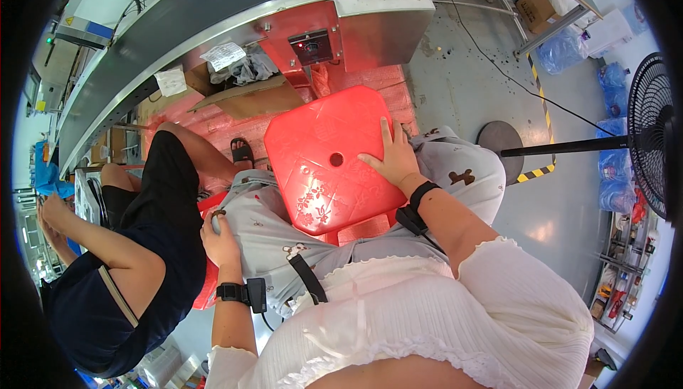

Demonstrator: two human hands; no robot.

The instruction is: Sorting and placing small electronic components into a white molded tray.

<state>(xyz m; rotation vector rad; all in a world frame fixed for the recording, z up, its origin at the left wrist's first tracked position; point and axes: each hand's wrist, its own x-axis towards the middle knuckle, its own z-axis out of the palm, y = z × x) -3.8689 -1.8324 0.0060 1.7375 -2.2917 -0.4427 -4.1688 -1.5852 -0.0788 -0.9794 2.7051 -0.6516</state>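
Red stool (313, 186) sits between the person's knees, its square, cut-cornered seat facing up, with a round hole in the middle and a raised flower pattern toward 7 o'clock. Take that hole as the centre of the dial. At 3 o'clock the right hand (393, 158) lies palm down along the seat's edge, thumb and fingers spread, touching the plastic without clenching it. At 8 o'clock the left hand (222, 243) rests loosely on the pale printed trousers (267, 222), free of the stool, fingers slightly bent. Each wrist wears a black strap with a small device.

At 12 o'clock, beyond the stool, a control panel (311, 47) with a red light is set in the metal side of a conveyor (235, 15), whose dark belt curves away toward 10. Below it, at 11, an open cardboard box (252, 98) contains crumpled grey material. Red sheeting (380, 93) lies at 1 o'clock. A black fan (649, 118) stands at 3, and a co-worker in dark clothes (160, 246) sits toward 8.
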